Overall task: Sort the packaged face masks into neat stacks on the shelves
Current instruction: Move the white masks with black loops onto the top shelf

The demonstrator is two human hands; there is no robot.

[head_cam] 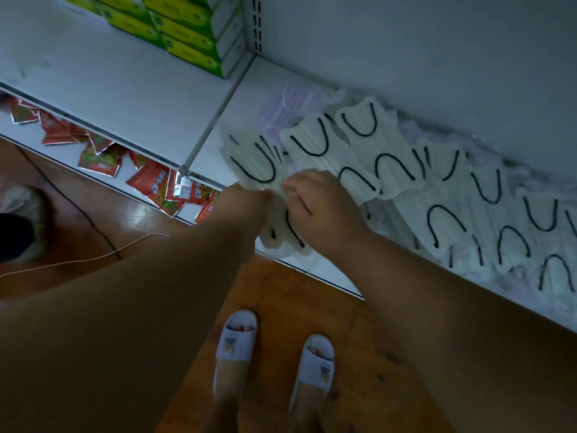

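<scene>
Presently on hand: packaged face masks (359, 151), white with black ear loops, fanned loosely along the shelf (218, 120). Both hands meet on one pack (281, 232) at the front edge; right hand (315, 204) pinches its upper end, left hand (249, 198) curls on beside it, fingertips hidden. Judged light, floppy, slick-wrapped; best held by the flat edges. Pale purple masks (290, 104) beyond the grip are blurred; far-right packs cut off.
</scene>
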